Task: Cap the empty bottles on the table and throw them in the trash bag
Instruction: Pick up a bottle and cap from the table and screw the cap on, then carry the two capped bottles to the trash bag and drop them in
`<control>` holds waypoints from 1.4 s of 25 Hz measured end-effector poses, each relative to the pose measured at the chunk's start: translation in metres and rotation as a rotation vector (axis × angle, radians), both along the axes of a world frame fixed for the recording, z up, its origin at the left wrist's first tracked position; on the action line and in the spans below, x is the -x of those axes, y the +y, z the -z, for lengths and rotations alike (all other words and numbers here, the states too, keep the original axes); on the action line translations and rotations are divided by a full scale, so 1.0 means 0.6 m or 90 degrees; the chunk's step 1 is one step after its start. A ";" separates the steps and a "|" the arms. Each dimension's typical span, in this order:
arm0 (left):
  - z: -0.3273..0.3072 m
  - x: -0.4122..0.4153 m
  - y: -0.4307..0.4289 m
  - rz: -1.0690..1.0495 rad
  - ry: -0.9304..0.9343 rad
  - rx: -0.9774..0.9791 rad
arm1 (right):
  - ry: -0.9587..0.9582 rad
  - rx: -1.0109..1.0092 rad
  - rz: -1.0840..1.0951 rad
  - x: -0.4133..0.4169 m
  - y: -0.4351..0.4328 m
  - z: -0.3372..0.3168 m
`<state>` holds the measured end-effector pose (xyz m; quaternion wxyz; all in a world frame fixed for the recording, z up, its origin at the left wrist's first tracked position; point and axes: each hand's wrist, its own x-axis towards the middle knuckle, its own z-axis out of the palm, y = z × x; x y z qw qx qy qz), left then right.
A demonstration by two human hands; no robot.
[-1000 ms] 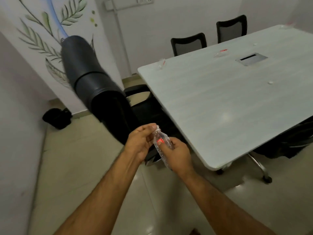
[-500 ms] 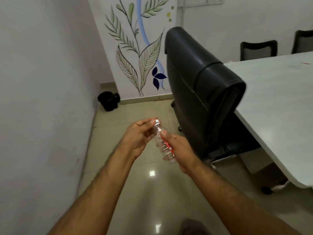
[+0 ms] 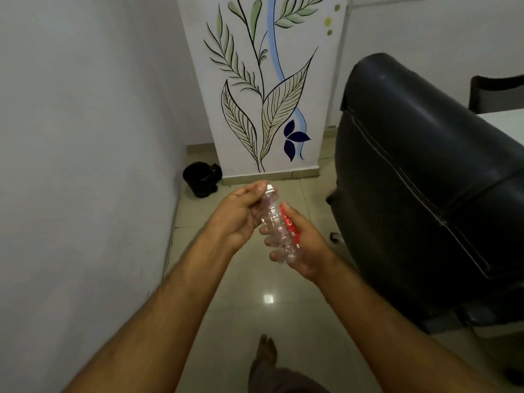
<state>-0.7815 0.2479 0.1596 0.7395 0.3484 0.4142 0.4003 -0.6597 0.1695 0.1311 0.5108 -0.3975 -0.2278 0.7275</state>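
The bottle (image 3: 276,226) is clear ribbed plastic, crumpled, with a red label and a white cap (image 3: 269,188); it tilts between both hands above the tiled floor (image 3: 255,293); the right hand (image 3: 304,245) is clamped round its body, the left hand (image 3: 241,214) pinches the cap; beyond the bottle, a black trash bag (image 3: 202,178) sits against the wall; right of the bottle looms a padded black chair (image 3: 419,180), with a pale bench (image 3: 507,123) edge behind it.

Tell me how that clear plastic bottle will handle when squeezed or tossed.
The bottle looks empty and see-through, so it is probably very light. Its thin ribbed wall will likely dent and crackle under the right hand, which grips its body. With the white cap on, under the left hand's fingers, trapped air may stiffen it. Being round, it would probably roll if dropped.
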 end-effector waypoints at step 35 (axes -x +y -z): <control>0.094 -0.863 1.083 0.596 0.268 -0.264 | -0.059 0.221 0.884 -0.638 0.979 0.098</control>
